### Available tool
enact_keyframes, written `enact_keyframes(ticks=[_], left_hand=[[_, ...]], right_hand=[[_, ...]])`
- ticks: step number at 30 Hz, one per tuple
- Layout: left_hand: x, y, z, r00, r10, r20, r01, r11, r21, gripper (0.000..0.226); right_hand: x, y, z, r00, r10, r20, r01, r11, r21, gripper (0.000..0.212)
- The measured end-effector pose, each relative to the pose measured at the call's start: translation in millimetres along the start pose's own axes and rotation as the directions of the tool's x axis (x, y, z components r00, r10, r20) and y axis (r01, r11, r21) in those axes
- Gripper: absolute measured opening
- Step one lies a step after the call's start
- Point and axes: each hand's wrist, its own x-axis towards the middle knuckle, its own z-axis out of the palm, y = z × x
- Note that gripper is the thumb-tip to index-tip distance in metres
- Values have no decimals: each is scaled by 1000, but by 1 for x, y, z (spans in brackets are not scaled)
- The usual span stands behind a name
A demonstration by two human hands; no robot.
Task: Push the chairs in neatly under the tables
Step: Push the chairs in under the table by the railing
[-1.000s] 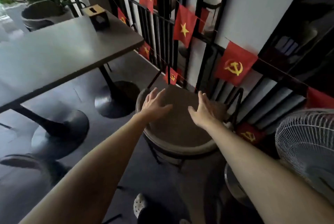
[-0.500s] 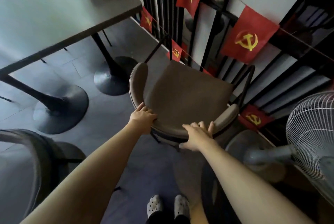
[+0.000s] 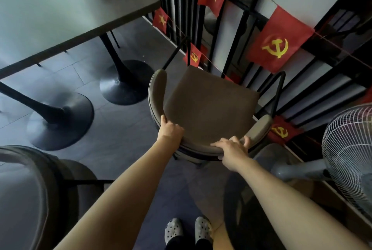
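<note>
Both hands are clamped on the chair (image 3: pixel 209 96)'s curved backrest, the left hand (image 3: pixel 170 129) and right hand (image 3: pixel 233 148) with fingers curled over its rim.

This looks like a café or small eatery: a long grey surface (image 3: pixel 66 8) on black pedestal bases (image 3: pixel 125 82), padded brown chairs (image 3: pixel 207 104), a tiled floor (image 3: pixel 124 126), a standing fan (image 3: pixel 350 155), and strings of red flags (image 3: pixel 278 42) along black railings (image 3: pixel 181 1).
</note>
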Motion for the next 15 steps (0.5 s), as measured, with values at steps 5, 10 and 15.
enact_keyframes(ticks=[5,10,15], left_hand=[[-13,5,6,998,-48,34,50,997,-60,38],[-23,2,15,992,-95,81,102,990,-94,41],[-24,6,14,979,-171,107,188,967,-174,39]], right_hand=[[1,-2,-6,999,-37,14,38,997,-68,60],[12,-10,-16,996,-82,37,87,988,-130,60],[37,-12,-36,985,-163,54,170,969,-179,60]])
